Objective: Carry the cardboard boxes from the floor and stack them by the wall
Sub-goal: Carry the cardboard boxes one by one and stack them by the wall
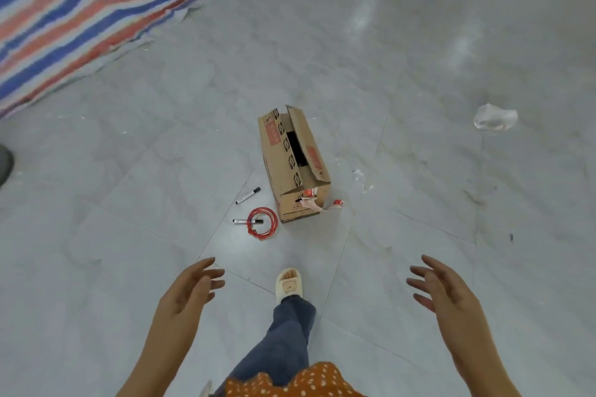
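Cardboard box [295,167] is standing mid-floor, flaps ajar, inside lying in shadow | left hand [190,288] and right hand [442,288] are hovering spread, empty | striped tarp [80,10] is running off-frame over grey tiled floor [419,74]

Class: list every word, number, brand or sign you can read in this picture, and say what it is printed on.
None can be read.
Box: red label panels and a row of black symbols, all too blurred.
Two markers: barrel print too small.
Slipper: a small face design, no text.
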